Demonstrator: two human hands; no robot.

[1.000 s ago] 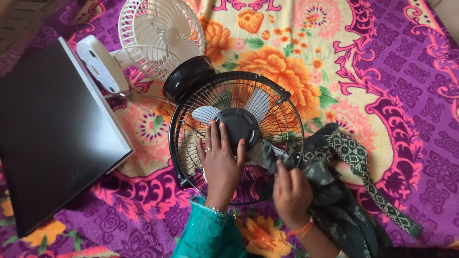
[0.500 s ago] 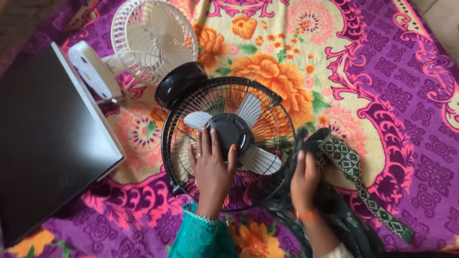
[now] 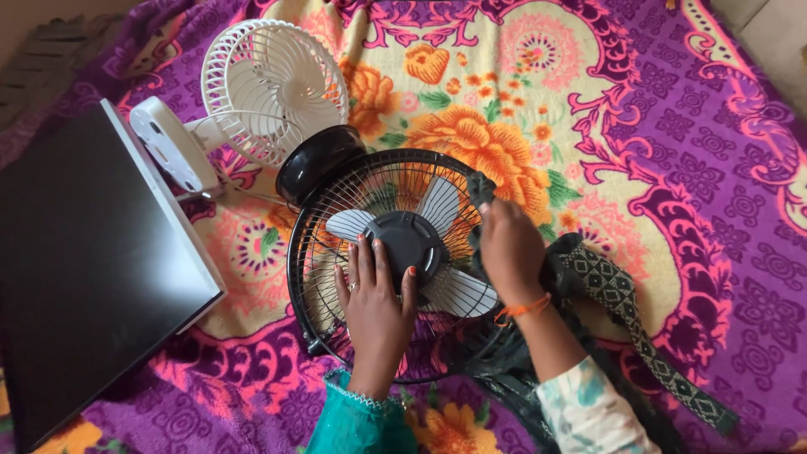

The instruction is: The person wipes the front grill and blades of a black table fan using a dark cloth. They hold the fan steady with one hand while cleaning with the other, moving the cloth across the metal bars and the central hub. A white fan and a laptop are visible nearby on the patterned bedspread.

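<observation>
Purple and yellow floral bedding (image 3: 672,126) covered the whole surface on which everything lay. On it, the left hand (image 3: 376,298) rested flat and open on the wire grille of the black fan (image 3: 395,252), fingers spread just below the round hub, gripping nothing. The right hand (image 3: 510,248) pressed a dark cloth (image 3: 588,277) against the grille's right side; whether its grip was closed round the fabric could not be told, since the fingers curled out of sight beneath it. That cloth trailed right and downward, its patterned band running toward the lower corner, partly hidden by the forearm. Above and to the left, just beside the black fan's motor housing, stood a white fan (image 3: 269,84). A dark flat panel (image 3: 84,269) with a white edge was cut off at the left border.
</observation>
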